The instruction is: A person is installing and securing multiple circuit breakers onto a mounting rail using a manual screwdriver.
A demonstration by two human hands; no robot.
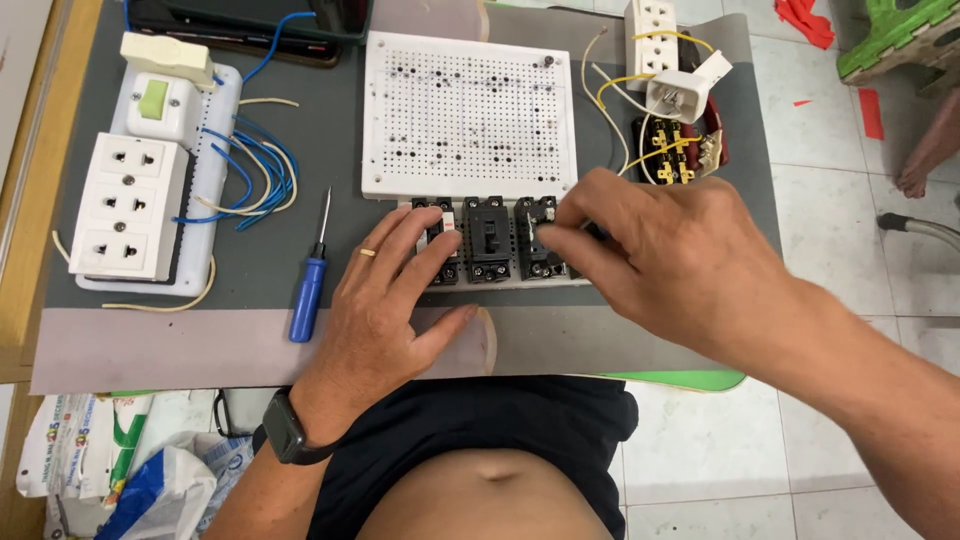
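A white perforated board [470, 112] lies on a grey mat [250, 340], with three black breakers [487, 240] in a row along its near edge. My left hand [385, 310], with a ring and a dark wristwatch, rests flat on the mat; its fingers press on the leftmost breaker [441, 215]. My right hand [665, 255] reaches in from the right, and its fingertips pinch at the rightmost breaker [535, 240]. Whatever sits between those fingertips is too small to make out.
A blue-handled screwdriver [310, 285] lies left of my left hand. Farther left is a white socket block [128, 205] with a switch [155, 100] and blue wires [255, 175]. A white plug [678, 95], yellow wires and a power strip [648, 25] sit at the back right.
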